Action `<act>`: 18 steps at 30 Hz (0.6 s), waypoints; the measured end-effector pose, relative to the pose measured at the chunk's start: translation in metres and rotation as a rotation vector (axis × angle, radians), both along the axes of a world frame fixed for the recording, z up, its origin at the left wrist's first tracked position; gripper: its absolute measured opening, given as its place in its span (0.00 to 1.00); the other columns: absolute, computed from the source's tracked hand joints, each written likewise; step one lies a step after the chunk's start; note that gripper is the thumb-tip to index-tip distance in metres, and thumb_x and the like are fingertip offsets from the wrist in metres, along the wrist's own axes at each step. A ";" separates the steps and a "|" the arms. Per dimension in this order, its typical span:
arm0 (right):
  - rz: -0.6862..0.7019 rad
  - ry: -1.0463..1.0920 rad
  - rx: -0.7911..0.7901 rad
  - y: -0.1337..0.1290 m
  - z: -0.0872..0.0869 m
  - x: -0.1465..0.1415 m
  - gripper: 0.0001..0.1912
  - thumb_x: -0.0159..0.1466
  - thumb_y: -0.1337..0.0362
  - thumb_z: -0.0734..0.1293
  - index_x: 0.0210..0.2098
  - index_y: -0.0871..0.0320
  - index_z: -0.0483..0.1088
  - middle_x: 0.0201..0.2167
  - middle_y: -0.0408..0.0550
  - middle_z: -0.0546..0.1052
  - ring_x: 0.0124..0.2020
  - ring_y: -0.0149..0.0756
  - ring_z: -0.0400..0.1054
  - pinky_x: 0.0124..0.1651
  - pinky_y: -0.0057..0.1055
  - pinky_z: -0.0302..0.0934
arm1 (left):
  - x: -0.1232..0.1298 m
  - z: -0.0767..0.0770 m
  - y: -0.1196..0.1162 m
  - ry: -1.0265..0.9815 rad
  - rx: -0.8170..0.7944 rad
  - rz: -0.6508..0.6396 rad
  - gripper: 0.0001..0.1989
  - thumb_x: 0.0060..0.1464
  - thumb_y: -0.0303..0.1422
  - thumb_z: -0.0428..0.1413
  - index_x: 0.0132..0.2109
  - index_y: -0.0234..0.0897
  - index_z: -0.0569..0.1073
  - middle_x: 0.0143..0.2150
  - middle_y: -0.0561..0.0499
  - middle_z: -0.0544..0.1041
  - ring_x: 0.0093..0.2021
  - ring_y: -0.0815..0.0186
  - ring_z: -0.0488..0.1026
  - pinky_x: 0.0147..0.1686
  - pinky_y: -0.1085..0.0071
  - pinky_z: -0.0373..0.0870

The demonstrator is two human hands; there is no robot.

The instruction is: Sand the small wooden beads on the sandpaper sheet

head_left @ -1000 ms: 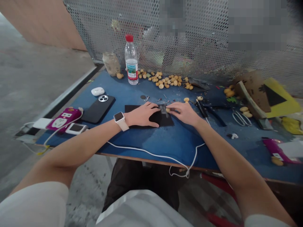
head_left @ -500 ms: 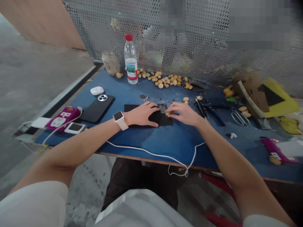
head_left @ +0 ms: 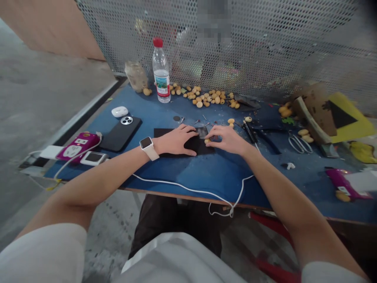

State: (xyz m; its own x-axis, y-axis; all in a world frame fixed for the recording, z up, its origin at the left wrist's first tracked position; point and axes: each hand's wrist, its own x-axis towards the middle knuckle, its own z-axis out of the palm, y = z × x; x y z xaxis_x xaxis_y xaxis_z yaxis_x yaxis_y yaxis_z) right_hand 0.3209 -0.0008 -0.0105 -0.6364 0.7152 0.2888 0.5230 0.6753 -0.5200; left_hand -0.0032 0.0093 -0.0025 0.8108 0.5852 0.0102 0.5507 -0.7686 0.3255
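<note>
A black sheet (head_left: 165,133), probably sandpaper, lies on the blue table. My left hand (head_left: 178,140) rests flat on it with fingers spread. Near the sheet's right end is a worn grey patch (head_left: 202,132). My right hand (head_left: 225,139) pinches a small tan gourd piece (head_left: 207,141) against the sheet beside that patch. Part of the piece is hidden by the fingers. Just beyond the right hand, two pale gourd pieces (head_left: 231,122) sit near a black pen-like tool (head_left: 249,131).
Small gourds (head_left: 217,98) line the mesh panel behind a water bottle (head_left: 161,78). A phone (head_left: 121,133) and purple power strip (head_left: 78,147) occupy the left. Pliers (head_left: 269,141), scissors (head_left: 299,144) and a cardboard box (head_left: 316,114) stand right. A white cable (head_left: 176,186) crosses the front.
My right hand has shifted slightly left with the gourd piece across the sheet. My left hand stays in place. The whole view has tilted a little.
</note>
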 end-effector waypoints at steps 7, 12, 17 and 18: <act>-0.131 0.027 0.045 0.013 -0.009 -0.014 0.22 0.81 0.41 0.74 0.49 0.53 0.88 0.50 0.58 0.87 0.49 0.52 0.80 0.62 0.52 0.75 | 0.000 0.001 0.001 0.008 0.004 -0.001 0.51 0.73 0.65 0.63 0.84 0.30 0.72 0.86 0.29 0.69 0.84 0.32 0.62 0.86 0.42 0.59; 0.074 -0.083 -0.093 0.002 0.013 0.001 0.20 0.77 0.41 0.79 0.46 0.52 0.89 0.43 0.53 0.86 0.41 0.47 0.78 0.52 0.44 0.72 | 0.000 0.002 0.000 -0.002 -0.016 -0.006 0.49 0.73 0.65 0.64 0.85 0.36 0.72 0.87 0.32 0.68 0.84 0.31 0.63 0.85 0.40 0.60; 0.050 -0.082 -0.095 0.000 0.011 0.000 0.17 0.76 0.45 0.80 0.44 0.52 0.88 0.40 0.51 0.85 0.40 0.46 0.76 0.50 0.43 0.70 | 0.000 0.001 0.000 -0.002 -0.017 0.001 0.49 0.73 0.65 0.64 0.85 0.35 0.72 0.87 0.32 0.68 0.85 0.33 0.62 0.86 0.43 0.59; 0.013 -0.066 -0.071 0.002 0.007 -0.004 0.16 0.77 0.47 0.79 0.45 0.52 0.88 0.42 0.52 0.86 0.41 0.47 0.76 0.51 0.44 0.71 | 0.001 0.001 0.000 -0.001 -0.014 0.004 0.50 0.73 0.65 0.64 0.85 0.35 0.72 0.87 0.32 0.68 0.85 0.32 0.62 0.86 0.43 0.58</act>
State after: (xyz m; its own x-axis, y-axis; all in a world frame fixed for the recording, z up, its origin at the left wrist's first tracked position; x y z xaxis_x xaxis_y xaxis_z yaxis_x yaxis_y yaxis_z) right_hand 0.3165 0.0012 -0.0033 -0.6615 0.7241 0.1950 0.5495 0.6450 -0.5310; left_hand -0.0027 0.0089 -0.0013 0.8084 0.5887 0.0026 0.5535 -0.7616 0.3371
